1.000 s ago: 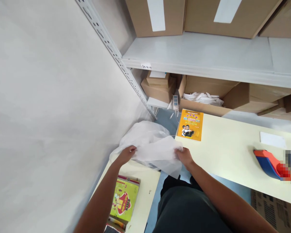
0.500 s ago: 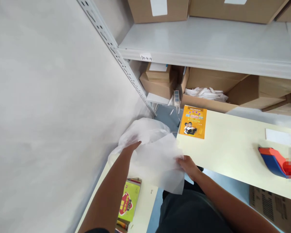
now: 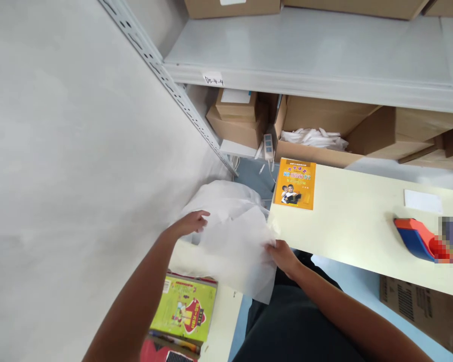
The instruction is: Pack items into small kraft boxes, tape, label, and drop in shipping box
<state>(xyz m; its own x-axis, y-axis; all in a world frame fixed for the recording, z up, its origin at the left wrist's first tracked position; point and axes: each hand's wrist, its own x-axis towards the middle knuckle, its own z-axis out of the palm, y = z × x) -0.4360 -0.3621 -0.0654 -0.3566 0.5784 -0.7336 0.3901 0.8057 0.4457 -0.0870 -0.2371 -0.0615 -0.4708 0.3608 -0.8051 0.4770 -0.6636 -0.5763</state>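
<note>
My right hand [image 3: 283,255] pinches the right edge of a thin white foam sheet [image 3: 237,249] that hangs over the gap between two tables. My left hand [image 3: 189,223] lies with loosely curled fingers on the pile of white foam bags [image 3: 226,203] behind the sheet, at the sheet's upper left edge. An orange book [image 3: 295,183] lies at the near-left corner of the cream table [image 3: 362,226]. A green-yellow book [image 3: 184,306] rests on top of a stack on the left table, under my left forearm.
A red and blue tape dispenser [image 3: 415,239] and a white slip [image 3: 423,201] lie on the cream table's right part. Grey metal shelving [image 3: 305,55] holds cardboard boxes; one open box [image 3: 313,143] holds white bags. A cardboard box [image 3: 423,306] stands on the blue floor.
My left hand let go of the sheet's left edge and moved up onto the foam pile. The right hand kept hold and lowered the sheet slightly. The camera tilted down.
</note>
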